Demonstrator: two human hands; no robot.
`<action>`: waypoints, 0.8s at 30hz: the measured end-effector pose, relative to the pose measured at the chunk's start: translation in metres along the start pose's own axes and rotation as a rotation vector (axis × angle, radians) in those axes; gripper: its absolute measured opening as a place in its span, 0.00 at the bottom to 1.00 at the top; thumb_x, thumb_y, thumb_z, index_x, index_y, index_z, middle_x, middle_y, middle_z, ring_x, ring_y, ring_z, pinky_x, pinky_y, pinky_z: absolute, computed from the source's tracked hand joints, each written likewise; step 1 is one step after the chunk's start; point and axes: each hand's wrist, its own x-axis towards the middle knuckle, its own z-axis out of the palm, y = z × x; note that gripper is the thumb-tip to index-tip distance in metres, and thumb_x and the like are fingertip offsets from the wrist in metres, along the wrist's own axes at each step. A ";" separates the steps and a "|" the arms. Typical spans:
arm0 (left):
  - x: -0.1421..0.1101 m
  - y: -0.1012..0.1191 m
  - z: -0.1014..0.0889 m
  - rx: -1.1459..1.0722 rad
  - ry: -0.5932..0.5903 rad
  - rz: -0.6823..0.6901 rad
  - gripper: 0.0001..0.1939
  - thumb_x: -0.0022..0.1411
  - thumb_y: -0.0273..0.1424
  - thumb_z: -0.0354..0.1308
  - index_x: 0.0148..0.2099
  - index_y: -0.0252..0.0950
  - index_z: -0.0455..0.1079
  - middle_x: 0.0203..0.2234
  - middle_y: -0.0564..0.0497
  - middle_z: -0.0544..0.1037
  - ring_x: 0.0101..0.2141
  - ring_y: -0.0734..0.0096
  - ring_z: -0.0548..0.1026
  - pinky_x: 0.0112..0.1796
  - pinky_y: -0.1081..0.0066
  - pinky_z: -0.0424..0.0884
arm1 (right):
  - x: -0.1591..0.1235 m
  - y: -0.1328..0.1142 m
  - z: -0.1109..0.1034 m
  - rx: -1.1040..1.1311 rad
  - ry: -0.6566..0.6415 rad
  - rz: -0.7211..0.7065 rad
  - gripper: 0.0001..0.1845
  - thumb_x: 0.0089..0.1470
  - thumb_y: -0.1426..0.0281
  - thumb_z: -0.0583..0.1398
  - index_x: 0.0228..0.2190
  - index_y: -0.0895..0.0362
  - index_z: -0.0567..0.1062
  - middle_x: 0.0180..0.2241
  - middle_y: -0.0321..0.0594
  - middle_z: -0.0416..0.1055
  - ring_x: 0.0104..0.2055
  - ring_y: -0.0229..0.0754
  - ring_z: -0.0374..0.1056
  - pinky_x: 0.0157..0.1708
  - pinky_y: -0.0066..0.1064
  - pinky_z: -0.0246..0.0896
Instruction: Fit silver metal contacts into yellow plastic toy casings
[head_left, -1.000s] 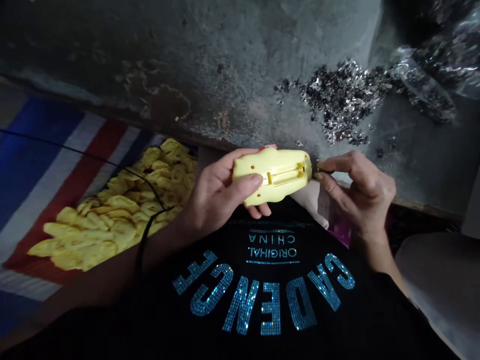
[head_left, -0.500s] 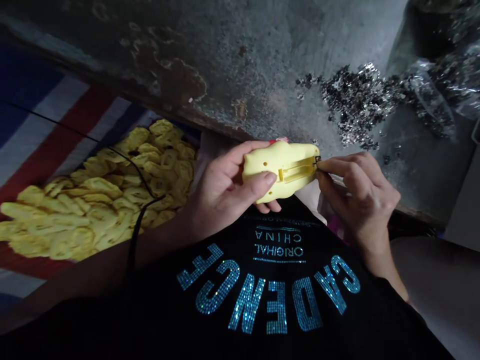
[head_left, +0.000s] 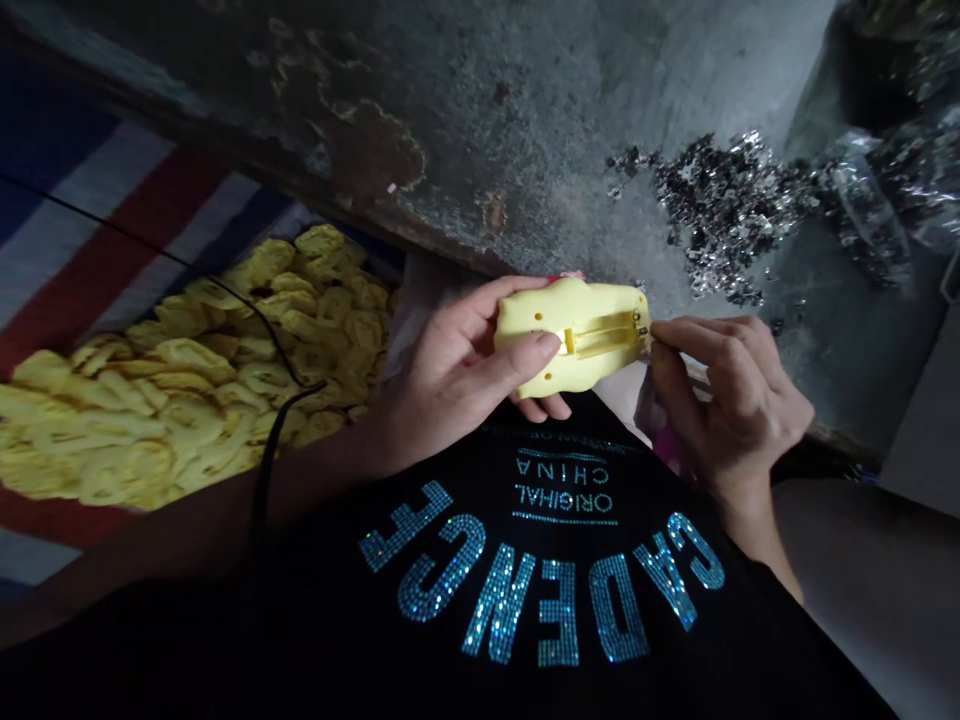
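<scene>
Yellow plastic casing point(head_left: 570, 335) sits in the L hand point(head_left: 442, 375), held up over the chest, just in front of the shirt, long side roughly level, w/ its recessed rectangular slot & small holes facing up. L hand is curled round it, thumb lying across the face beside the slot, other fingers wrapped round the far & near edges: firm hold. R hand point(head_left: 739, 400) is at the casing's right end, thumb & fingers closed to a pinch right at a small metal bit point(head_left: 640, 322) set in that end; can't tell if they've actually got hold of it. Black cord point(head_left: 270, 470) runs over the L forearm. Below the hands, black T-shirt point(head_left: 525, 600) w/ glittery teal lettering, upside down from this view. To the left, big pile of yellow pieces point(head_left: 187, 390) on striped blue, white & red cloth point(head_left: 112, 210). Behind, stained concrete ledge point(head_left: 480, 130); heap of silver metal bits point(head_left: 720, 215) on it, upper right, next to clear plastic bag point(head_left: 862, 215) w/ more of the same.
</scene>
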 end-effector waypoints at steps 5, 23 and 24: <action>0.000 -0.001 0.000 -0.042 -0.007 0.025 0.25 0.70 0.39 0.70 0.65 0.39 0.73 0.78 0.38 0.63 0.27 0.72 0.86 0.25 0.73 0.82 | -0.004 -0.004 0.005 -0.026 0.035 -0.025 0.21 0.66 0.78 0.65 0.55 0.44 0.79 0.47 0.38 0.85 0.43 0.48 0.79 0.46 0.46 0.71; -0.015 -0.007 0.004 0.339 -0.064 0.318 0.32 0.69 0.36 0.72 0.71 0.41 0.71 0.72 0.42 0.74 0.61 0.46 0.82 0.53 0.54 0.88 | 0.019 0.036 0.013 0.737 -0.261 0.389 0.22 0.62 0.54 0.73 0.53 0.50 0.82 0.43 0.37 0.84 0.41 0.42 0.81 0.43 0.35 0.80; -0.016 -0.008 0.003 0.397 -0.062 0.373 0.33 0.68 0.36 0.73 0.72 0.42 0.72 0.70 0.44 0.75 0.61 0.47 0.82 0.58 0.52 0.86 | 0.019 0.037 0.015 0.757 -0.254 0.379 0.21 0.62 0.55 0.74 0.52 0.50 0.81 0.43 0.37 0.84 0.41 0.41 0.81 0.43 0.34 0.79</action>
